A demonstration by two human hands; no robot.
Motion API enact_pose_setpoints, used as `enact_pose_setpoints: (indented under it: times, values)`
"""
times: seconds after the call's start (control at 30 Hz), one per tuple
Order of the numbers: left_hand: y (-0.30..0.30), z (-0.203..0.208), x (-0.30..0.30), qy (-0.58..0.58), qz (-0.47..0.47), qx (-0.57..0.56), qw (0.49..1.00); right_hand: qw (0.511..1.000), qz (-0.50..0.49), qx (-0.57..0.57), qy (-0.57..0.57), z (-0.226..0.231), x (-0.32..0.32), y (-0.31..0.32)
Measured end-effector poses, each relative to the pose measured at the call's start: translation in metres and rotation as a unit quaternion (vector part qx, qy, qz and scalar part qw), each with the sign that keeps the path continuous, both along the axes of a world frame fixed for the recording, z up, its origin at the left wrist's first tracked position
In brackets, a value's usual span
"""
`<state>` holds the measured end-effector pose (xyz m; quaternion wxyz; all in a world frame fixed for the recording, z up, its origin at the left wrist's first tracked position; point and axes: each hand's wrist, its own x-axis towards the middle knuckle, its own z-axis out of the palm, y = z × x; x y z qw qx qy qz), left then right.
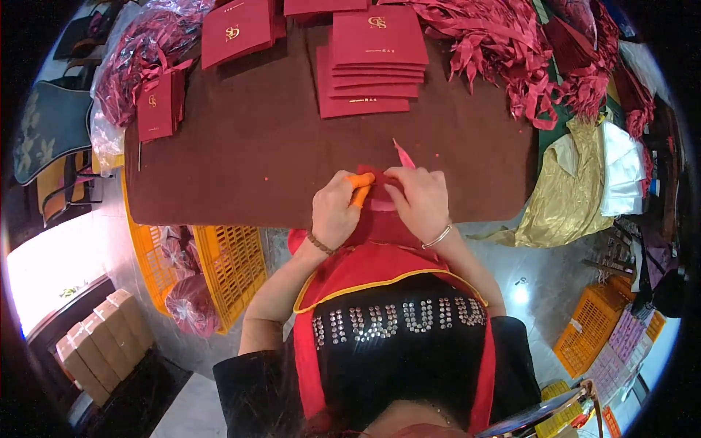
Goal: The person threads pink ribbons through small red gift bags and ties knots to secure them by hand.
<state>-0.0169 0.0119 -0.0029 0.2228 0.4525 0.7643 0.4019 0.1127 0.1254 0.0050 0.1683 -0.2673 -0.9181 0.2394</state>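
At the table's near edge, a small dark red paper bag (379, 194) is mostly covered by my fingers. My left hand (333, 209) is closed on its left side, with orange finger covers (361, 189) on the thumb and a finger. On the other side, my right hand (423, 205) pinches at the bag's top edge. A pink-red ribbon (404, 155) sticks up past my right knuckles. Whether its other end passes through the bag is hidden by the fingers.
Flat red bags (376, 66) lie stacked at the far middle of the brown-covered table (241, 160). Small bags with ribbon handles (157, 109) stand far left. Loose red ribbons (496, 44) heap at far right. Orange crates (230, 266) stand below the left edge.
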Motion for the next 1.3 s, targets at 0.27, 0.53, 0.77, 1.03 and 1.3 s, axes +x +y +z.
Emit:
enact_pose_setpoints:
  times: [0.27,0.53,0.77,1.03,1.3]
  values:
    - [0.002,-0.001,0.001,-0.068,0.046,0.006,0.997,0.972,-0.022,-0.234,0.009,-0.005,0.001,0.014]
    - [0.005,-0.001,0.007,0.076,0.017,0.022,0.997,0.964,-0.024,-0.262,-0.024,0.0,0.002,0.017]
    - [0.007,0.003,0.011,0.156,-0.007,-0.002,0.988,0.972,-0.02,-0.234,0.003,-0.003,0.005,0.011]
    - [0.009,0.006,0.02,0.184,-0.008,-0.034,0.982,0.982,-0.032,-0.187,0.019,-0.004,0.01,0.003]
    - [0.015,0.004,0.029,0.257,-0.008,0.005,0.966,0.99,-0.049,-0.128,0.038,0.009,0.011,-0.003]
